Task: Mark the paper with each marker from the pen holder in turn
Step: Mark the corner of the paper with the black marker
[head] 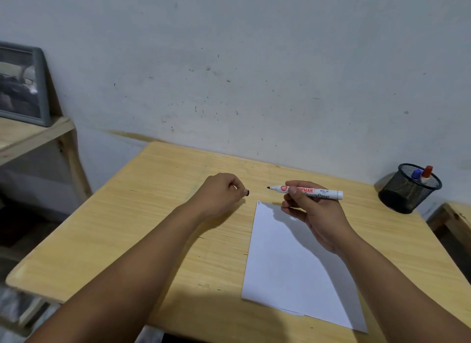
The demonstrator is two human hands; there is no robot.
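My right hand (309, 215) holds a white marker (323, 192) with red lettering level above the top of the paper (288, 261), its bare black tip pointing left. My left hand (220, 193) is closed around the marker's black cap (246, 192), whose end shows between the fingers, a short way left of the tip. The white paper lies flat on the wooden table (142, 230), with small marks at its top left corner. A black mesh pen holder (407, 188) stands at the table's far right and holds a blue-capped marker (416, 174) and a red-capped marker (427, 173).
The table's back edge meets a scuffed white wall. A wooden shelf (33, 138) at the left carries a grey framed picture (21, 87). Another wooden surface (456, 215) starts just right of the table, past the pen holder.
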